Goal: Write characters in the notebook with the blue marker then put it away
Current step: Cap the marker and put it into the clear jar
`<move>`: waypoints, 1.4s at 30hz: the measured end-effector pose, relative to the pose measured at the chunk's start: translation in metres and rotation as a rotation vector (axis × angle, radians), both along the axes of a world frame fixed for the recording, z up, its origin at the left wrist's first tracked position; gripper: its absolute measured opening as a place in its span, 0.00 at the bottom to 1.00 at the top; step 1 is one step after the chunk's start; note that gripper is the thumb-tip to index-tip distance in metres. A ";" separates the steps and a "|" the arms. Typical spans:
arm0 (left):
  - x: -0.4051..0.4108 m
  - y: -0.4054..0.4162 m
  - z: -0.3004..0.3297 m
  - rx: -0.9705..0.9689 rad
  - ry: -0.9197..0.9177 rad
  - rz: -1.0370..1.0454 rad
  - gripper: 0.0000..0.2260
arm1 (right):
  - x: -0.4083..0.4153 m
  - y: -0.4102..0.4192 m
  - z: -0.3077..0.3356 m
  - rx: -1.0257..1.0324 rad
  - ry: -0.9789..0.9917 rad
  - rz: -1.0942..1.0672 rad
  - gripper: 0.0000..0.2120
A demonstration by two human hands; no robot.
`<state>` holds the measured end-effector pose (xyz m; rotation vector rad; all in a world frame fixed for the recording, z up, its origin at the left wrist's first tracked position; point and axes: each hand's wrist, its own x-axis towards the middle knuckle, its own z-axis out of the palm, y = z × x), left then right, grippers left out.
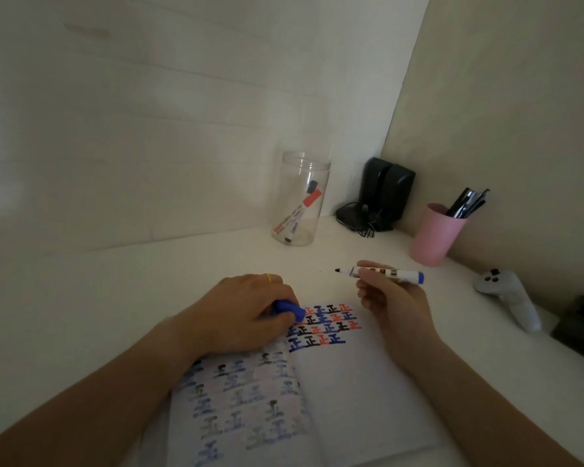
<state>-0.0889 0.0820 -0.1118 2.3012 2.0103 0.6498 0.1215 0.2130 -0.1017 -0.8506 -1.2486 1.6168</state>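
Resting on the notebook (334, 382), the left hand (246, 315) is clamped on the blue cap (289, 310); the uncapped blue marker (381, 273) is pinched by the right hand (391, 298), above the page.

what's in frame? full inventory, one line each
notebook: 1, white, open near desk edge, rows of blue, red and black characters
blue marker: 1, uncapped, tip pointing left, in right hand
marker cap: 1, blue, in left hand
clear jar: 1, transparent, back centre, markers inside, one red-capped
speakers: 2, black, back corner
pink cup: 1, right of speakers, holds dark pens
grey toy: 1, right, on desk
dark object: 1, right edge, unclear
desk: 1, white
left hand: 1, gold ring, on notebook
right hand: 1, above notebook
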 end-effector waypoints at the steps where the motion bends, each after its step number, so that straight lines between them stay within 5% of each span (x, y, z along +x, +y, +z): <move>1: 0.000 0.001 0.000 0.000 0.004 -0.001 0.15 | 0.000 0.000 -0.003 0.006 0.037 0.007 0.08; 11: 0.004 0.004 0.001 0.295 -0.055 0.220 0.10 | 0.003 0.004 -0.010 0.137 0.052 0.046 0.05; 14: 0.002 0.003 0.002 0.303 -0.076 0.245 0.09 | 0.005 0.002 -0.011 0.222 0.020 0.064 0.14; 19: 0.003 0.003 0.003 0.283 -0.075 0.236 0.10 | 0.006 0.001 -0.012 0.279 -0.039 0.132 0.04; 27: 0.004 0.001 0.005 0.312 -0.095 0.171 0.11 | 0.004 -0.005 -0.011 0.339 -0.123 0.215 0.05; 33: 0.009 -0.003 0.009 0.335 -0.424 0.082 0.10 | 0.007 -0.010 -0.003 0.368 -0.073 0.283 0.14; 42: 0.026 -0.005 0.012 0.261 -0.886 -0.043 0.08 | 0.016 -0.017 0.000 0.491 -0.021 0.255 0.14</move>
